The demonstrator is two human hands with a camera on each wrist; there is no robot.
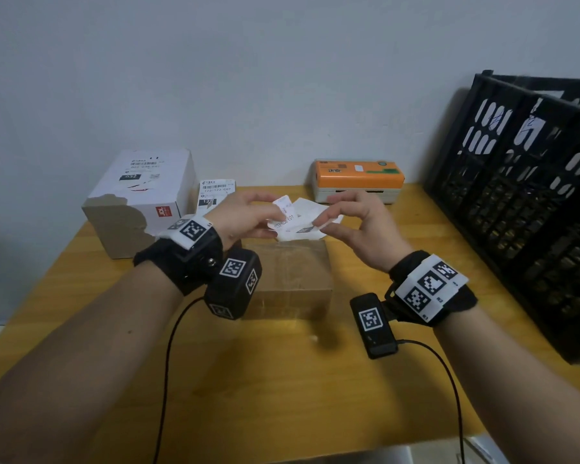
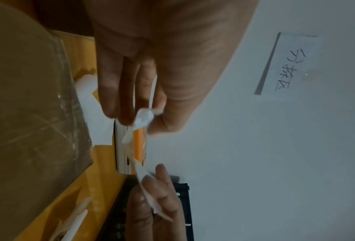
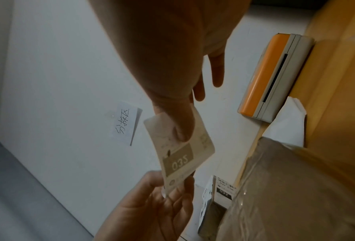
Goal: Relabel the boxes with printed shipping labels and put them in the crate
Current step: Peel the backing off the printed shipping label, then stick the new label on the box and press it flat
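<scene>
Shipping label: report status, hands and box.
Both hands, left hand and right hand, pinch the shipping label above the brown box. Label not yet stuck. Nothing blocks the box top.

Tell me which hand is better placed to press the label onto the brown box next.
Probably the left hand: it pinches the label right above the brown box. The right hand holds the other end, nearer the printer.

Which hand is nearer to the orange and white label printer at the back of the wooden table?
Right. The right hand is just in front of the orange and white label printer, while the left hand is farther off, to the printer's left. Both pinch the white shipping label.
</scene>
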